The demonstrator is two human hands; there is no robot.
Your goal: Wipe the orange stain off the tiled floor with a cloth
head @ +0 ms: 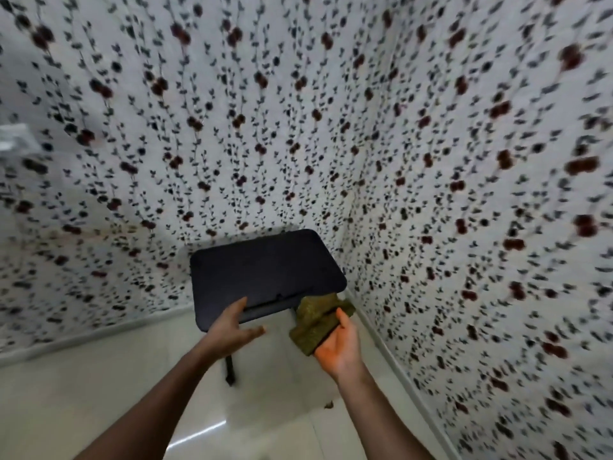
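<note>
Clearly, the folded olive-green cloth [316,322] sits in the right hand [340,346], low and just right of centre in the frame, with the thumb over its near edge and the fingers [345,322] wrapped under it. The left hand [232,330] is spread, fingers wide and holding nothing, its fingertips at the near edge of the small dark rectangular counter [265,270] that stands in the corner on a thin black leg [229,368].

By its look the cloth is soft, light and limp; it will crumple rather than slide, so it seems best bunched into a pad in the palm, with a flat face left free to press on the glossy cream tiled floor [139,386]. The tiles shine and are probably slippery when wet.

No orange stain can be made out with certainty; a small brownish speck [328,405] lies on the tiles at the lower right, near the flowered wall covering [298,127], and it is too small to identify.

Counted: one cloth, one counter, two hands, one doubtful mark.
</note>
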